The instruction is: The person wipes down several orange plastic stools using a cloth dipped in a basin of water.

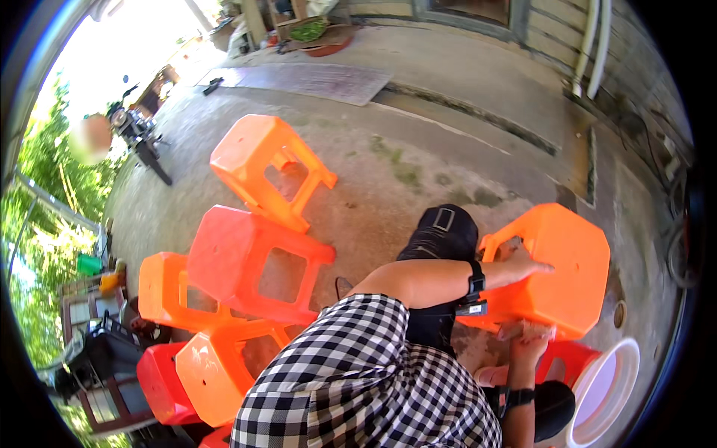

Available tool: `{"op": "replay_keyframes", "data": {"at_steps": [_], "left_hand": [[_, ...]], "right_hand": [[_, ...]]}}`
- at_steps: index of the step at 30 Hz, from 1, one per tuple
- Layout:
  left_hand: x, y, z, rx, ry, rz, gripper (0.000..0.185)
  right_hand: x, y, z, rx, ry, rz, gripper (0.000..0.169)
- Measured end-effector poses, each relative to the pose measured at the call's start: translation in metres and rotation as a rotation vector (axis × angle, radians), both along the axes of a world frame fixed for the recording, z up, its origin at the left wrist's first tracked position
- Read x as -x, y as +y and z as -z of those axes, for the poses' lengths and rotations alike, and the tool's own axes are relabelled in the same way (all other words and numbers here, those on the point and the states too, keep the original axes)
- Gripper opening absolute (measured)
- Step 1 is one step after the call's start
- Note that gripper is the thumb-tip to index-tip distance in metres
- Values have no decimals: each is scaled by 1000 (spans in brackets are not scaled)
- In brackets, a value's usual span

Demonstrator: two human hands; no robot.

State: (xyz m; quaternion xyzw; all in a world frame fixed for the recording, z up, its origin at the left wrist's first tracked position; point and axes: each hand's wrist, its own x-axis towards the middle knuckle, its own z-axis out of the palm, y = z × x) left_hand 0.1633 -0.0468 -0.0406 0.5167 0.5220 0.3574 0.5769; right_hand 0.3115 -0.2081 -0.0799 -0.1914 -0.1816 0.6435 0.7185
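An orange plastic stool [571,269] stands tilted between my knees, its octagonal seat facing up toward me. My left hand [518,266] grips the stool at its side opening, the thumb or a finger stretched over the seat edge. My right hand [526,335] is at the stool's lower edge in the picture, fingers bent; blur hides whether a cloth or anything else is in it. Beside my right knee is a white-rimmed tub [632,369] with pale purplish contents. A red plastic stool [566,361] is partly hidden between that tub and the orange stool.
Several orange and red stools cluster to the left, including a lone orange stool [252,148], a light red stool [224,241] and a marked orange stool [204,375]. A motorcycle [137,129] stands farther off. A flat board [313,78] lies near a floor channel [476,115].
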Motion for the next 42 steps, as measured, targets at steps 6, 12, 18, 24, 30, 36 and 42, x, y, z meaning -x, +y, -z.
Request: {"op": "replay_keyframes", "data": {"at_steps": [6,12,18,24,30,36,42], "left_hand": [[1,-10,51,132,-152,172,93],[-28,-13,34,31,-69,164,68],[13,18,39,191,-449,342,24],[6,26,38,194,-238,375,40],[3,34,48,117,-259,296,41],[8,35,55,104,-334,234,41],[4,37,62,105,-353,259,41]], "right_hand": [[18,-35,-20,398,-356,93,33],[-59,-79,-35,350,-502,52,36],[-141,-61,-85,263,-382,548,32],[-247,-88,-105,610,-440,1273,33],[-331,-102,5,1491,-1721,531,36],[-304,-82,6,1623,-1715,211,49],[-312,-98,13,1485,-1679,-5,51]]}}
